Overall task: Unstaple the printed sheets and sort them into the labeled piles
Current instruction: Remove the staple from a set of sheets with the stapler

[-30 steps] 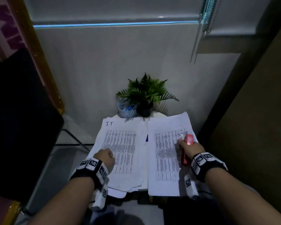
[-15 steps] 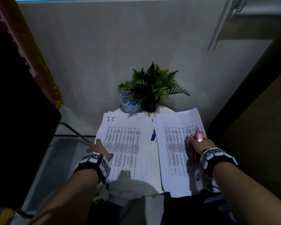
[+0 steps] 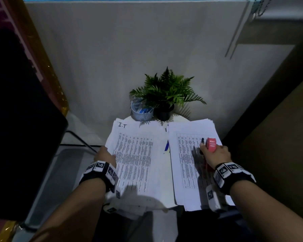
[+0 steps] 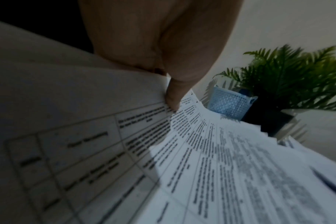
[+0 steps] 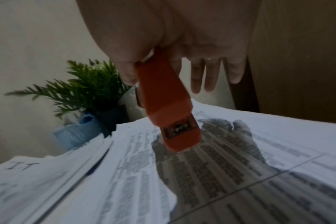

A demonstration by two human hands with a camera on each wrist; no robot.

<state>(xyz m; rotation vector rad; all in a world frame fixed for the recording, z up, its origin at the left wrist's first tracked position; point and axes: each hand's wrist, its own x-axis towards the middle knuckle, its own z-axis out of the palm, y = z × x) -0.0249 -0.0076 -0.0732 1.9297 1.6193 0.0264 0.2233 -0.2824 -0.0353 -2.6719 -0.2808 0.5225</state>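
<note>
The left hand point(image 3: 104, 155) pinched the I.T pile's point(image 3: 136, 154) left edge; the right hand point(image 3: 215, 154) gripped a stapler point(image 3: 211, 144) over the right-hand sheets point(image 3: 187, 154). Probably mid-sorting; next, find a staple.

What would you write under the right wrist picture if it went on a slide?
Right hand holds an orange stapler above a stack of printed sheets, fern behind.

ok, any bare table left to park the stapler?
Barely. One bare white strip of table runs between the I.T pile and the right pile, widening toward the near edge. The far edge is crowded by the blue basket and plant pot.
</note>
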